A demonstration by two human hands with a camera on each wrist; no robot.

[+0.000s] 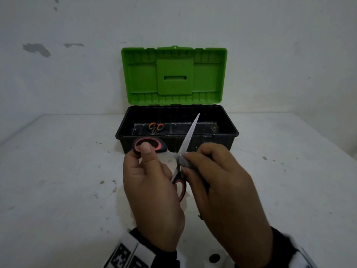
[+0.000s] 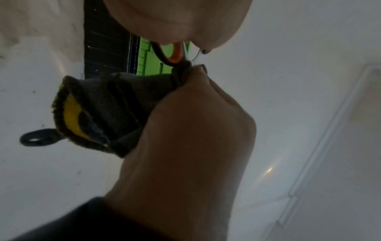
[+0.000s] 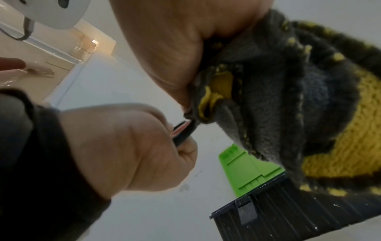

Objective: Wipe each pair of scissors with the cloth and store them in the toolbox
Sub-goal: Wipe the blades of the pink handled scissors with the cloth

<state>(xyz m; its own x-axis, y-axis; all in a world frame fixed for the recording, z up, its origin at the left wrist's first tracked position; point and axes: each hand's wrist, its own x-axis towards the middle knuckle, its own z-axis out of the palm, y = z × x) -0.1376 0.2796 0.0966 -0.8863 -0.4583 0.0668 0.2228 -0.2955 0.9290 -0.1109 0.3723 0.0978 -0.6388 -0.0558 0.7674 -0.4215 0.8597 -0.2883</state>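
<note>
Large scissors with black and pink handles are held spread wide above the table. One blade points up toward the toolbox. My left hand grips the upper handle ring, thumb through it; the other ring hangs below. My right hand pinches a grey and yellow cloth round the scissors near the pivot. The rest of the cloth hangs bunched under the right hand. In the left wrist view the cloth shows a black loop. The other blade is hidden.
The black toolbox stands open against the wall, its green lid upright. Small orange-handled scissors lie inside at the left. The white table stretches to both sides and is speckled with marks.
</note>
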